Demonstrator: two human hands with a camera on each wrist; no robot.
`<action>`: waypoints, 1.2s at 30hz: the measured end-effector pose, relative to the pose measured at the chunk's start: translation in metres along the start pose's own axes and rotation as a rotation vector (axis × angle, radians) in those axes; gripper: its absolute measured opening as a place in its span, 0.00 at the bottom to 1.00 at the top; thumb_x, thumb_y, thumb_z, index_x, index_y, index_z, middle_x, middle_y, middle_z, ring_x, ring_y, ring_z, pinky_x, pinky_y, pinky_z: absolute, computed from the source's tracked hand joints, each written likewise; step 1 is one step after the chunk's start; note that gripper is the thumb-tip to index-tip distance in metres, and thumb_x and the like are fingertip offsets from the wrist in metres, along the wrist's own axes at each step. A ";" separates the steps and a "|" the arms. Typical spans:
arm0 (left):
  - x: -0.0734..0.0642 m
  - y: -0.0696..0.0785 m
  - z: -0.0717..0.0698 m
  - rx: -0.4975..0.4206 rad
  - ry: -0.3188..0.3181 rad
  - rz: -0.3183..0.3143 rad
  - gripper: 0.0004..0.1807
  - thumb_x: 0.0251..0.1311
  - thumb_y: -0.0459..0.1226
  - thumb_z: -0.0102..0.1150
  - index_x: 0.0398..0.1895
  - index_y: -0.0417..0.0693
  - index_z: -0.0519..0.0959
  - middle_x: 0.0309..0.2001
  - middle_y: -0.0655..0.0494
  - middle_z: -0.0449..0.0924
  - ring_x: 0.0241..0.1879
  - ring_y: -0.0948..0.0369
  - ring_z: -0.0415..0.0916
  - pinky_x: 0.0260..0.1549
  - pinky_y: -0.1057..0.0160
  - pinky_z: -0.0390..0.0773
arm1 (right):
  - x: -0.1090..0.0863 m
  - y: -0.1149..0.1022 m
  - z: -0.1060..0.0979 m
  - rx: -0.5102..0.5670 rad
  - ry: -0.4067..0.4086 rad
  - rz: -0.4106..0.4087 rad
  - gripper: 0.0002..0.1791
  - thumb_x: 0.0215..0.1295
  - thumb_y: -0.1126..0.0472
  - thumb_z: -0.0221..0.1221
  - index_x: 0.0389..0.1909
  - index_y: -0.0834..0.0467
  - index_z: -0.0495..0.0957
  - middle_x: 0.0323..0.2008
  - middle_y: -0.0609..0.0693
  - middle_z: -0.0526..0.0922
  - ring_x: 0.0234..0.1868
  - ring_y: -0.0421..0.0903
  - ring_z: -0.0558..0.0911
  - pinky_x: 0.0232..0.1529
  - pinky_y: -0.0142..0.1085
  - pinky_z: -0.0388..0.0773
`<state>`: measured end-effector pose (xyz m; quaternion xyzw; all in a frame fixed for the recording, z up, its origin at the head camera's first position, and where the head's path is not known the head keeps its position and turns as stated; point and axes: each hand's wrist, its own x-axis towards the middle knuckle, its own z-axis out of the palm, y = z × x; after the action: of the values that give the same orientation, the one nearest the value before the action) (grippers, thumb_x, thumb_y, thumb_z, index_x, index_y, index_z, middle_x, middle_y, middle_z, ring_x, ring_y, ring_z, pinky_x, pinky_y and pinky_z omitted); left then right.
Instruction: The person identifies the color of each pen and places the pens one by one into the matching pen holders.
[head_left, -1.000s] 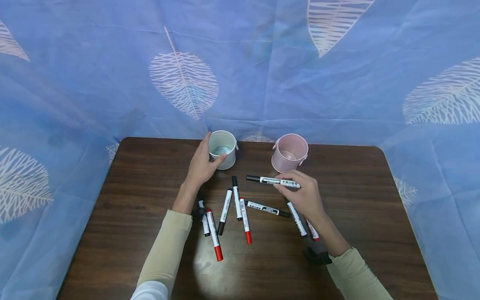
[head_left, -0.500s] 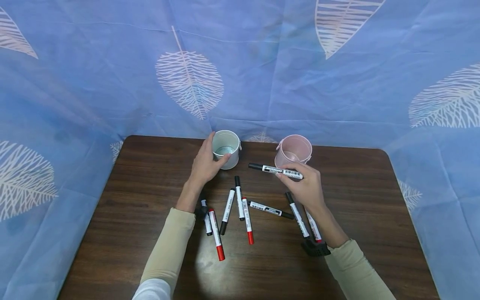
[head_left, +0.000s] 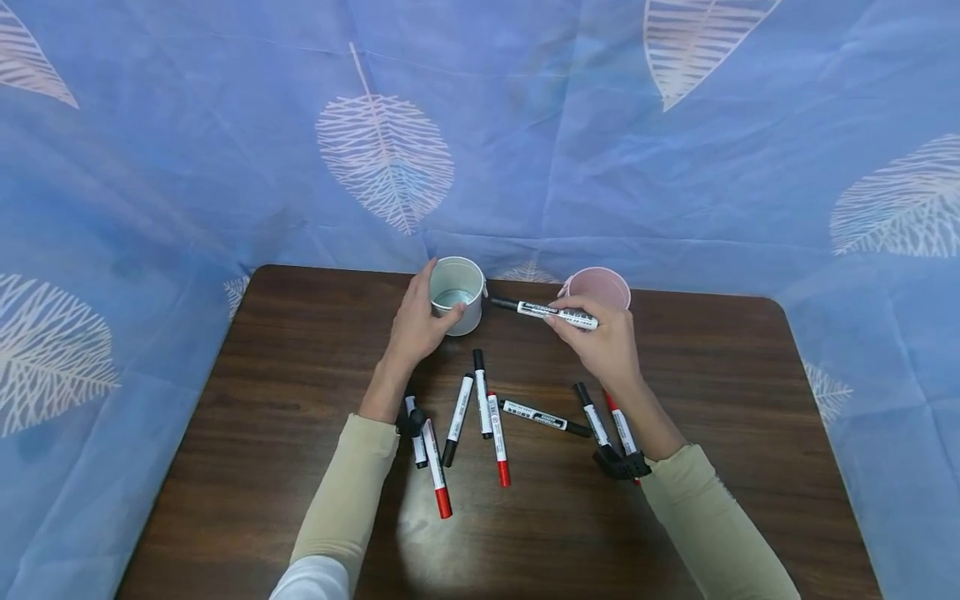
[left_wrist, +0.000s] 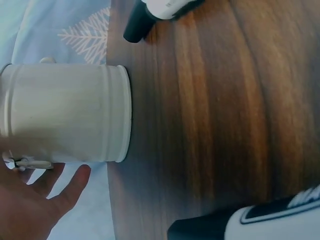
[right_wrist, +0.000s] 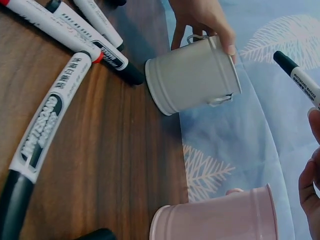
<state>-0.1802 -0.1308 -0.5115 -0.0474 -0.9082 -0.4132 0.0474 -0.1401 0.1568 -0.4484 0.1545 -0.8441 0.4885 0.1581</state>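
Above the tabletop (head_left: 285, 350), one marker (head_left: 540, 311) to keep an eye on

Could easily bonk the white pail (right_wrist: 195, 77) if brought in any lower, tbh, being nearly level and aimed cap-first that way. Might swivel or slip too, thanks to a pinch so far back. Might also bump the pink pail (right_wrist: 222, 217), left unheld and partly hidden behind the right grip (head_left: 603, 343) in the head view (actual gap: can't tell). And with too hard a push, could shove the white pail toward the tabletop's far edge, so near already.

As for the hold: pinched between right thumb and fingers, close to the end away from the cap, so sticking out mostly leftward. Well clear of the loose markers (head_left: 458, 417). Over at the white pail, clasped upright by the left grip (head_left: 420, 325), with thumb at the rim.
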 end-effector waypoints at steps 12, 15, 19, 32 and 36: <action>0.002 0.003 -0.003 -0.050 -0.031 -0.023 0.50 0.62 0.55 0.63 0.80 0.58 0.46 0.74 0.44 0.56 0.70 0.45 0.60 0.60 0.39 0.67 | 0.022 -0.004 0.012 0.041 -0.069 0.077 0.10 0.61 0.55 0.70 0.42 0.53 0.87 0.41 0.46 0.87 0.44 0.43 0.82 0.41 0.35 0.78; 0.002 0.004 -0.005 -0.058 -0.037 -0.034 0.50 0.63 0.55 0.63 0.80 0.58 0.45 0.74 0.44 0.55 0.71 0.46 0.59 0.61 0.40 0.66 | 0.029 -0.003 0.019 0.050 -0.080 0.073 0.10 0.61 0.55 0.70 0.42 0.54 0.87 0.42 0.48 0.87 0.45 0.45 0.83 0.43 0.37 0.77; 0.002 0.004 -0.005 -0.064 -0.047 -0.025 0.49 0.63 0.53 0.63 0.80 0.56 0.46 0.73 0.43 0.57 0.69 0.46 0.61 0.59 0.41 0.68 | 0.036 -0.002 0.028 0.050 -0.081 0.055 0.10 0.60 0.58 0.71 0.42 0.55 0.88 0.42 0.48 0.87 0.42 0.44 0.82 0.40 0.33 0.77; 0.003 0.004 -0.003 -0.071 -0.039 -0.008 0.49 0.63 0.53 0.63 0.80 0.53 0.47 0.71 0.43 0.58 0.65 0.46 0.65 0.55 0.42 0.70 | 0.050 0.003 0.044 0.030 -0.085 0.070 0.10 0.57 0.57 0.73 0.39 0.55 0.88 0.39 0.49 0.87 0.37 0.43 0.82 0.37 0.32 0.74; 0.001 0.002 -0.003 -0.083 -0.027 -0.013 0.49 0.63 0.53 0.64 0.80 0.54 0.47 0.71 0.42 0.58 0.65 0.46 0.65 0.57 0.42 0.69 | 0.056 0.002 0.050 -0.008 -0.098 0.047 0.11 0.57 0.53 0.72 0.39 0.54 0.88 0.39 0.48 0.87 0.40 0.45 0.83 0.40 0.36 0.75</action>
<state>-0.1807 -0.1319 -0.5081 -0.0492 -0.8910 -0.4503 0.0305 -0.1971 0.1086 -0.4501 0.1579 -0.8561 0.4806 0.1058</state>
